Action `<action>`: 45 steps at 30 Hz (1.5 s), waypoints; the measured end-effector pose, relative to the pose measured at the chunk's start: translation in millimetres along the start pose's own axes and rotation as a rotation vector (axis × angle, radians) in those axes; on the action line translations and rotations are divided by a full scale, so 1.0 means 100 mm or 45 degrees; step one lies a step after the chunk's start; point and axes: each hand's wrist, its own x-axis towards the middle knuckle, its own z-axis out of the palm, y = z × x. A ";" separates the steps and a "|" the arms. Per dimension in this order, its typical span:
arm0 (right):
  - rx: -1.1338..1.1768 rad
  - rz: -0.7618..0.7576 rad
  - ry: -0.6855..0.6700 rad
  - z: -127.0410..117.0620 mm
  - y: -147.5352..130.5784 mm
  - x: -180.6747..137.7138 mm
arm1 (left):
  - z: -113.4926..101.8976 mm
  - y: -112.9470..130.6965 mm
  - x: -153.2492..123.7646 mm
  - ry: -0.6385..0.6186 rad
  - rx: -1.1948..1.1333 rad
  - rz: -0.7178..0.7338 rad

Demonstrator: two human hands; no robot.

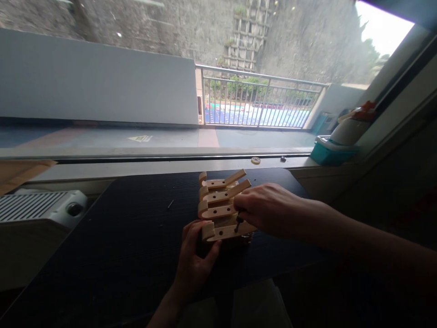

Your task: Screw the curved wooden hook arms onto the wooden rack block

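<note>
Several pale wooden hooks (218, 210), each with a curled end and round dark holes, lie side by side on the black table. My left hand (196, 255) grips the curled left end of the nearest hook (223, 233), thumb on the near side and fingers on the far side. My right hand (261, 207) is closed round a small dark tool (238, 223), its thin tip down at the right hole of that nearest hook. Most of the tool is hidden in my fingers, and my right hand covers the right ends of the nearer hooks. Crinkled clear wrapping shows beneath them.
A loose screw (170, 204) lies on the black table (136, 246) left of the hooks. On the windowsill are a roll of tape (256, 160), a small metal piece (283, 159) and a teal box (332, 151). A white radiator (44, 207) stands at left, by some cardboard (23, 173).
</note>
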 end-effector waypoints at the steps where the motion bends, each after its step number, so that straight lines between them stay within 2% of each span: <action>1: 0.001 0.037 0.015 0.02 0.00 0.00 | 0.00 0.00 0.00 -0.002 0.000 0.001; 6: -0.048 0.105 0.043 0.03 0.03 0.00 | 0.00 0.02 0.01 0.011 0.000 -0.009; 12: -0.036 -0.081 -0.001 -0.06 0.08 -0.04 | 0.00 0.03 0.02 0.023 0.004 -0.019; 16: -0.029 -0.158 -0.010 -0.03 0.07 -0.03 | -0.01 0.03 0.00 0.003 0.005 -0.013; 19: 0.005 -0.128 0.027 0.01 0.06 -0.03 | -0.01 0.02 0.00 -0.005 0.002 -0.002; 23: 0.050 0.002 0.041 0.05 0.07 -0.04 | 0.00 0.01 0.00 -0.012 0.001 0.017; 29: -0.029 0.064 0.029 0.04 0.11 -0.08 | 0.00 0.03 0.01 0.001 -0.002 0.000; 34: -0.015 -0.154 0.055 -0.05 0.07 -0.08 | 0.01 0.02 0.00 0.006 -0.004 -0.035; 38: 0.038 -0.325 0.139 0.00 0.00 -0.07 | 0.00 0.02 0.00 0.001 -0.013 -0.025; 42: 0.043 -0.226 0.199 0.11 -0.03 -0.06 | -0.01 0.03 0.00 -0.021 -0.021 -0.009; 45: 0.016 -0.069 0.123 0.13 -0.02 -0.05 | -0.01 0.03 -0.01 -0.017 -0.020 -0.013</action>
